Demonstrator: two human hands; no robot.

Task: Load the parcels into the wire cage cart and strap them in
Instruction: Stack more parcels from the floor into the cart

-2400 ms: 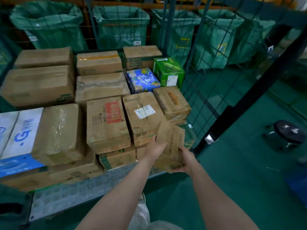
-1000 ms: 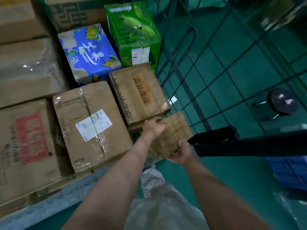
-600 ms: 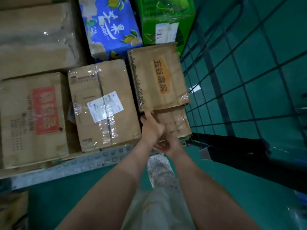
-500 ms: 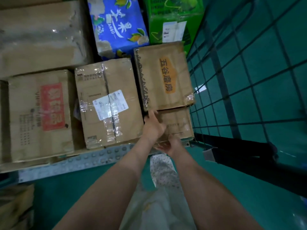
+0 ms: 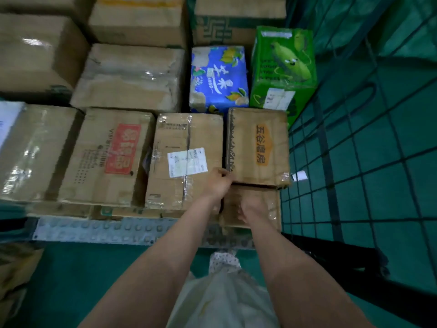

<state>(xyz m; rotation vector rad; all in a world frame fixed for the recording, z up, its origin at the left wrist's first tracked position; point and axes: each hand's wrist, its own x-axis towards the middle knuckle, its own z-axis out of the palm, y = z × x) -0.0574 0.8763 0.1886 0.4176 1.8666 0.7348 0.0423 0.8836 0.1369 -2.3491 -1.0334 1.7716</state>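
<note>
1. Your parcel, the small brown carton (image 5: 272, 209), sits at the front right corner of the wire cage cart (image 5: 354, 162). It is against the studded front lip (image 5: 106, 229) of the deck, just beside the mesh side and just in front of the orange-labelled carton (image 5: 257, 147).
2. Your right hand (image 5: 251, 208) lies on top of the small brown carton. Its fingers look laid out flat, pressing rather than gripping, though blur makes that a judgement.
3. Your left hand (image 5: 218, 183) has its fingers bent at the near left corner of the orange-labelled carton. I cannot tell whether it pinches that corner or only touches it.
4. The small brown carton sits lower than its neighbours, right at the front edge. If it is not seated fully, it may tip off the lip once you let go.
5. Your left fingertips are at the seam between 2 cartons, so a shove from your right hand could nip them.
6. No strap is in view, so nothing visibly restrains the front row.
7. The layer under the top cartons is mostly hidden. I cannot tell whether the small brown carton is tucked under the orange-labelled carton or merely abuts it. Your forearms also cover part of the lip.
</note>
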